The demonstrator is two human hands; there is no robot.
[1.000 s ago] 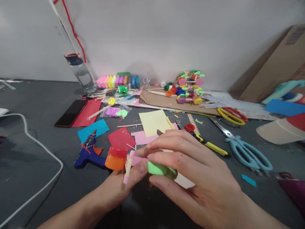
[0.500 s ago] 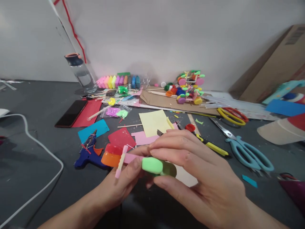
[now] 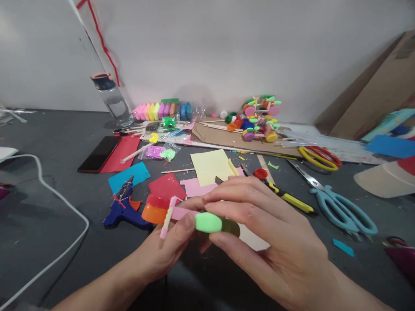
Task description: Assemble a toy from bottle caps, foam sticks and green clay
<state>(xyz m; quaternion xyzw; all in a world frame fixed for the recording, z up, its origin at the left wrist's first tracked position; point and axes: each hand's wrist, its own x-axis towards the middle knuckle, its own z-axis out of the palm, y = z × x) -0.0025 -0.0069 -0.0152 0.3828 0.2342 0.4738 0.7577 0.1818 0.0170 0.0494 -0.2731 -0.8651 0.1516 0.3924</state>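
Between both hands is a small craft model: a pink strip with a red cap and an orange cap at its left end. Across the strip lies a short stick with pink ends. A smooth light-green clay piece sits on the right end, beside a dark olive round part shaded by my fingers. My left hand grips the strip, thumb on top. My right hand curls around the green end, thumb tip against the clay's lower edge; its other fingertips partly hide the model.
A blue glue gun lies left of my hands, near a phone and a white cable. Scissors and a yellow cutter lie right. Paper sheets lie ahead; a water bottle and cap models stand behind.
My right thumb has moved up against the green clay piece. The craft model has shifted slightly right in view, and the whole scene has shifted a little the same way.
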